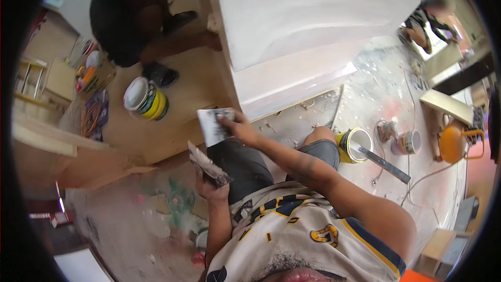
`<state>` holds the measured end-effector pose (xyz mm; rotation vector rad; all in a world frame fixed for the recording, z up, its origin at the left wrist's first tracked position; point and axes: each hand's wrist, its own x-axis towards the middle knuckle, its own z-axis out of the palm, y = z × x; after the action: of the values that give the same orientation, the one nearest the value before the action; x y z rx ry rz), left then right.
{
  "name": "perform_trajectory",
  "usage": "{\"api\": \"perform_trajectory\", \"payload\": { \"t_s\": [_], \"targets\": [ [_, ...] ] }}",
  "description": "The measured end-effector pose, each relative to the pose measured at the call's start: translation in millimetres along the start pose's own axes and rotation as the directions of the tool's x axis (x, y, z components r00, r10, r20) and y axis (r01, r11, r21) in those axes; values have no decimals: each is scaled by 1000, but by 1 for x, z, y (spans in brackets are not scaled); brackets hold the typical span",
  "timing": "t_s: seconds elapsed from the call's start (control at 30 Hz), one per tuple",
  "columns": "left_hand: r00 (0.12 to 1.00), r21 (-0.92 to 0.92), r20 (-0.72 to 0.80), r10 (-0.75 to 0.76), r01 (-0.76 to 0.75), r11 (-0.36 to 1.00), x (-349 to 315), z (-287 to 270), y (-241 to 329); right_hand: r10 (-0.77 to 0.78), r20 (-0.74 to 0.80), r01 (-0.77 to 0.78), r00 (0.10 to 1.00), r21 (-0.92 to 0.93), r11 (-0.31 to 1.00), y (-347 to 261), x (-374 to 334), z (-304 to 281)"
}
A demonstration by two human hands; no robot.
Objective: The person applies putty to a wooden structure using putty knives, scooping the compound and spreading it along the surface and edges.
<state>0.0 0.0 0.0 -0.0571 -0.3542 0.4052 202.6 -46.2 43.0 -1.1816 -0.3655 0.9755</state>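
Right hand (pixel 239 127): fingers closed on a flat, white, dark-smudged rectangular piece (pixel 209 129), over the knees. Left hand (pixel 211 190): fingers wrapped round a smeared grey-brown flat piece (pixel 205 166), just below. Judged step: preparing these pieces; next calls for steady, aligned faces.

Single head-worn wide fisheye view, looking steeply down over the shirt (pixel 261 227), left hand (pixel 213 190) and right hand (pixel 241 128) close below, floor (pixel 377 193) farther off, edges bent toward the rim
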Motion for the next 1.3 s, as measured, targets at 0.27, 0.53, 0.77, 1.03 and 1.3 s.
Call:
{"api": "perform_trajectory", "payload": {
  "t_s": [0.27, 0.53, 0.77, 1.03, 1.3],
  "targets": [
    [735, 753, -493, 466, 92, 651, 47, 74, -68, -207, -192, 207, 959, -17, 978, -65, -171, -88],
    [863, 938, -258, 435, 115, 328, 88, 56, -142, -300, -408, 259, 862, -155, 953, -66, -213, -105],
    [964, 921, -246, 105, 266, -285, 75, 58, -195, -445, -561, 386, 698, -228, 894, -94, -222, -129],
    [759, 592, -647, -66, 555, 584, 84, 51, -186, -721, 449, 752, 527, -641, 151, -131, -244, -160],
    [719, 415, -649, -247, 607, 678, 98, 63, -195, -562, 176, 162, 808, -984, -76, -94, -247, -187]
  ]
}}
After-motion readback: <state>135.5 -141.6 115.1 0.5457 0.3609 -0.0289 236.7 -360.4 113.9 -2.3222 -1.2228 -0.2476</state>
